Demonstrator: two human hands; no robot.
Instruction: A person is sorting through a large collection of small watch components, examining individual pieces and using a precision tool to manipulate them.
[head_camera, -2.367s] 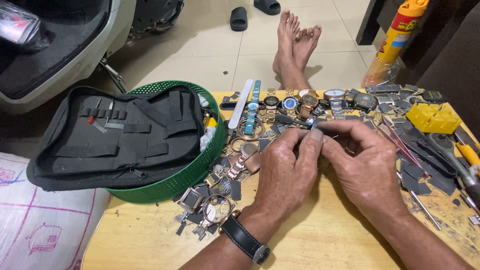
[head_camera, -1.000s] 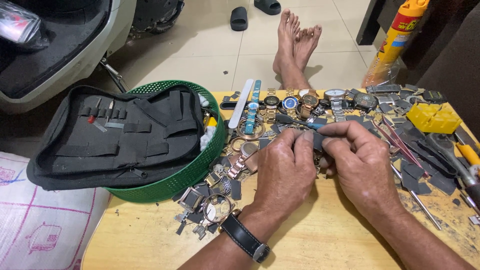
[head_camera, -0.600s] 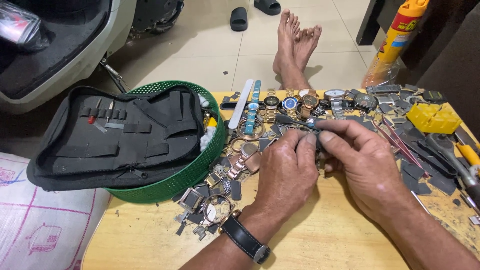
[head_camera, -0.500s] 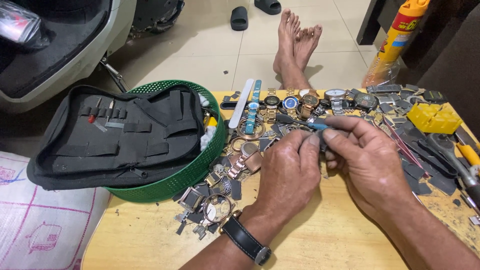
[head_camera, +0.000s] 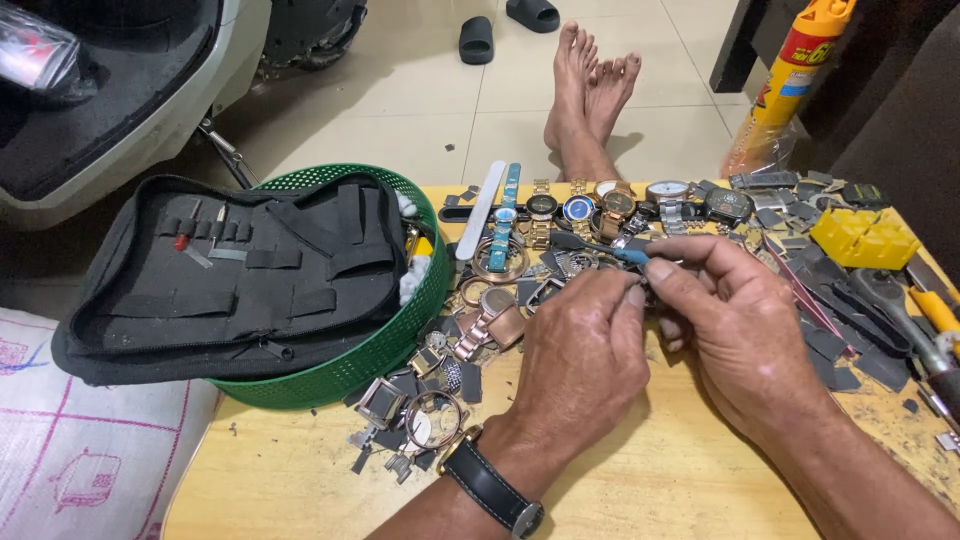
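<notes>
My left hand (head_camera: 580, 355), with a black wristwatch on its wrist, is curled over a small watch part near the middle of the wooden table (head_camera: 640, 490); the part itself is mostly hidden by the fingers. My right hand (head_camera: 735, 325) pinches a thin tool with a blue handle (head_camera: 610, 250), its tip pointing left over the left hand's fingertips. Both hands meet just below a row of wristwatches (head_camera: 610, 205) laid along the table's far edge.
A green mesh basket (head_camera: 385, 345) holds an open black tool pouch (head_camera: 215, 270) at left. Loose watch cases and parts (head_camera: 420, 415) lie beside it. Yellow box (head_camera: 865, 238), pliers and tweezers sit at right. An orange spray can (head_camera: 790, 85), another person's bare feet (head_camera: 590, 90) and a scooter are beyond.
My right hand has shifted slightly and brought the blue-handled tool up over the left hand's fingertips. The left hand stays curled on the part in the same spot.
</notes>
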